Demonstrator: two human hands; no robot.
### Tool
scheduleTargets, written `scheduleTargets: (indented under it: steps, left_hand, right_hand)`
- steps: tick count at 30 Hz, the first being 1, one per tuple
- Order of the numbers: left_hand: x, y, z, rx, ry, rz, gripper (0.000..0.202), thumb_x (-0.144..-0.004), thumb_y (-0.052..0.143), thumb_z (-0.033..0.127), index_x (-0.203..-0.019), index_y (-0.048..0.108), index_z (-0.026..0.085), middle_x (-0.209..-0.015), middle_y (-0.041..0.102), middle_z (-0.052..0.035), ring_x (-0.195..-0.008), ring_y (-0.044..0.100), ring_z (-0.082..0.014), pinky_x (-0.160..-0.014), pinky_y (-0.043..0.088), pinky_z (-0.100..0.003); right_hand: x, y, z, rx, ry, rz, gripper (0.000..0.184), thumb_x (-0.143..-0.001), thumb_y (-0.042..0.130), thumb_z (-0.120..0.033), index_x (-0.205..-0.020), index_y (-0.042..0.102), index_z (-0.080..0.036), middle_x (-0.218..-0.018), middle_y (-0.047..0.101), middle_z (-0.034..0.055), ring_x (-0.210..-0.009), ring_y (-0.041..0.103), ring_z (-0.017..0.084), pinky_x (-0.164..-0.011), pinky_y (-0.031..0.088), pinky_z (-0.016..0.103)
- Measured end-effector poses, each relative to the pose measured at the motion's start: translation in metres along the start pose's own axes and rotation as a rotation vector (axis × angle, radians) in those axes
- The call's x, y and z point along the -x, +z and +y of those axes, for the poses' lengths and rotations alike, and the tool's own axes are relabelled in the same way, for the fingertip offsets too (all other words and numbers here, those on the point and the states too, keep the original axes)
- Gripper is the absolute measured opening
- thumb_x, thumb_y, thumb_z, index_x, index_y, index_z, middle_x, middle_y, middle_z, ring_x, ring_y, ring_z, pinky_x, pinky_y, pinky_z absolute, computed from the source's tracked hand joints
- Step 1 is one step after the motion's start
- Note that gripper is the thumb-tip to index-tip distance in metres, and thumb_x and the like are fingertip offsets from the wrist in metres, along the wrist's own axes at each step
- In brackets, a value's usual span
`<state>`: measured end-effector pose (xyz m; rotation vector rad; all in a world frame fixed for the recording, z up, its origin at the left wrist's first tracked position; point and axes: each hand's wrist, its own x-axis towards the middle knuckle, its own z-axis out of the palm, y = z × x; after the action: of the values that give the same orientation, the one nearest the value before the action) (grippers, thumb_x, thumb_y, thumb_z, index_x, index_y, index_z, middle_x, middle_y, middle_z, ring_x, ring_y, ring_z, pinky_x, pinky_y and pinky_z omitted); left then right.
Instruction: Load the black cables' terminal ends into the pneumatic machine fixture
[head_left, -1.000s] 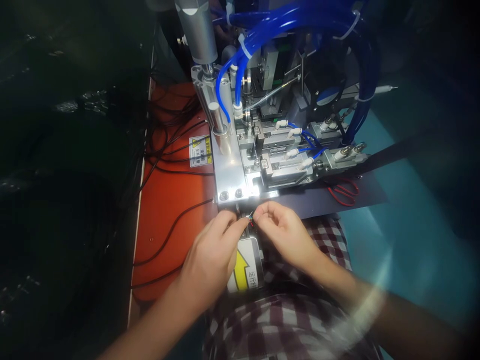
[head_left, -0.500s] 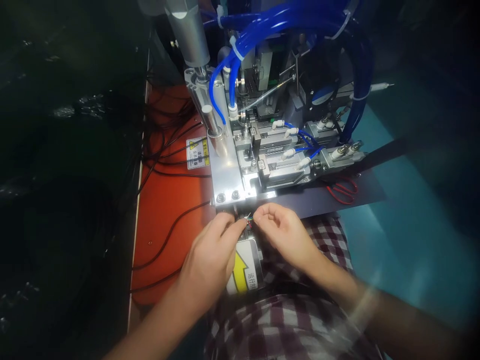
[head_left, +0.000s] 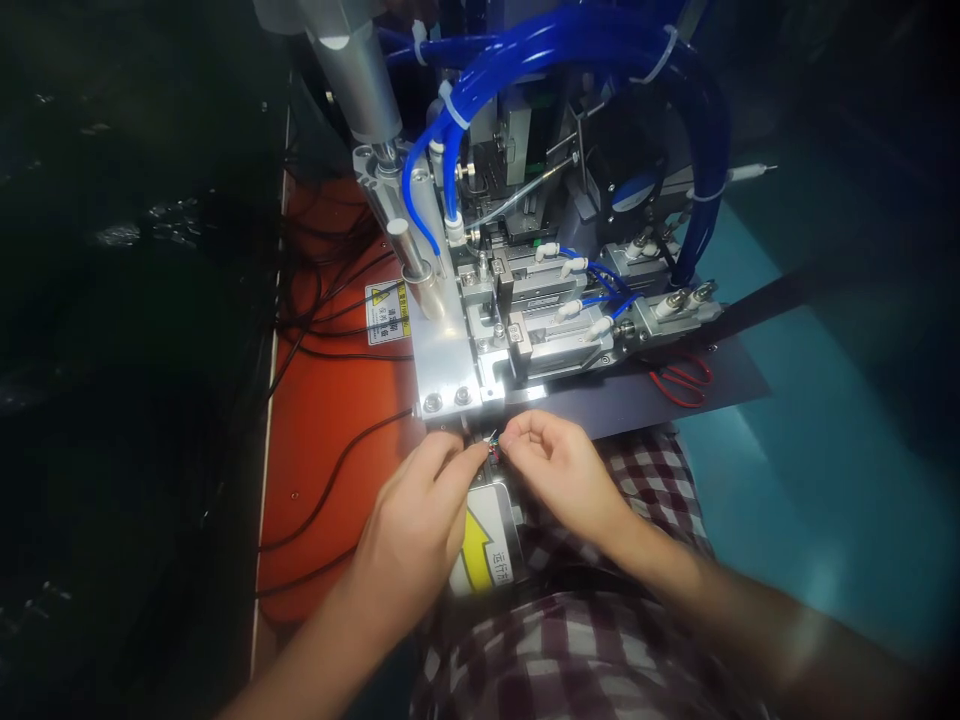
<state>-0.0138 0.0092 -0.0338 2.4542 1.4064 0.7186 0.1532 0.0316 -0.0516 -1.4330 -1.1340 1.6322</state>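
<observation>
My left hand [head_left: 416, 515] and my right hand [head_left: 559, 470] meet just below the front edge of a metal machine fixture [head_left: 510, 340]. Both pinch the bared end of a thin cable [head_left: 493, 445], where small coloured wire strands fan out between my fingertips. Fingers of both hands are closed in a pinch. Under my left hand lies a white label with a yellow arrow [head_left: 480, 550]. The rest of the cable is hidden by my hands.
The machine carries blue air hoses [head_left: 570, 40] and a silver cylinder [head_left: 352, 70]. Several black cables [head_left: 330, 310] lie on the orange plate [head_left: 330, 400] at left. Red-handled scissors [head_left: 682, 380] rest at right on a dark sheet. A checked cloth [head_left: 570, 640] covers my lap.
My hands stay pinched on the wire end, working the strands slightly. The view has shifted a little, so the machine sits further left and higher in the picture.
</observation>
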Motion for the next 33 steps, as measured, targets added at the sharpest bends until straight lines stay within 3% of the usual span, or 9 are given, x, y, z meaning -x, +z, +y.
scheduleTargets:
  steps: [9,13,23,29,33]
  left_hand:
    - [0.0,-0.002,0.001,0.013,-0.019,-0.021,0.027,-0.087,0.046,0.002,-0.108,0.063,0.009,-0.089,0.058,-0.0078,-0.074,0.057,-0.0145,-0.063,0.05,-0.023]
    - [0.001,-0.002,0.001,0.013,-0.027,-0.024,0.027,-0.087,0.046,0.002,-0.107,0.063,0.009,-0.089,0.058,-0.0076,-0.076,0.057,-0.0145,-0.064,0.05,-0.023]
    - [-0.001,-0.007,-0.002,0.046,-0.019,-0.076,0.029,-0.088,0.045,0.003,-0.11,0.062,0.01,-0.096,0.062,-0.0086,-0.084,0.059,-0.0156,-0.073,0.052,-0.024]
    - [-0.001,-0.006,-0.001,0.078,-0.032,-0.065,0.025,-0.089,0.046,0.006,-0.108,0.062,0.011,-0.093,0.064,-0.0083,-0.082,0.061,-0.0156,-0.075,0.053,-0.025]
    - [-0.002,-0.006,-0.001,0.078,-0.034,-0.054,0.024,-0.09,0.045,0.008,-0.107,0.063,0.011,-0.092,0.064,-0.0085,-0.081,0.061,-0.0158,-0.073,0.054,-0.025]
  right_hand:
    - [0.001,-0.003,-0.003,-0.049,0.048,-0.044,0.02,-0.087,0.054,-0.035,-0.077,0.054,-0.017,-0.056,0.045,-0.0069,-0.044,0.04,0.006,-0.042,0.031,0.02]
    - [0.0,0.0,-0.007,-0.099,0.087,-0.079,0.018,-0.085,0.057,-0.028,-0.072,0.053,-0.017,-0.05,0.043,-0.0086,-0.043,0.038,0.006,-0.043,0.031,0.02]
    - [-0.001,0.004,-0.008,-0.04,0.09,0.006,0.011,-0.078,0.06,-0.021,-0.071,0.053,-0.018,-0.051,0.044,-0.0086,-0.045,0.039,0.007,-0.043,0.029,0.02]
    - [0.007,-0.001,0.0,-0.167,0.119,-0.099,0.024,-0.085,0.057,-0.036,-0.071,0.054,-0.017,-0.05,0.046,-0.0079,-0.043,0.04,0.007,-0.046,0.034,0.021]
    - [0.014,0.008,0.006,-0.222,0.143,-0.047,0.024,-0.078,0.065,-0.04,-0.075,0.057,-0.017,-0.055,0.047,-0.0067,-0.045,0.042,0.008,-0.044,0.034,0.022]
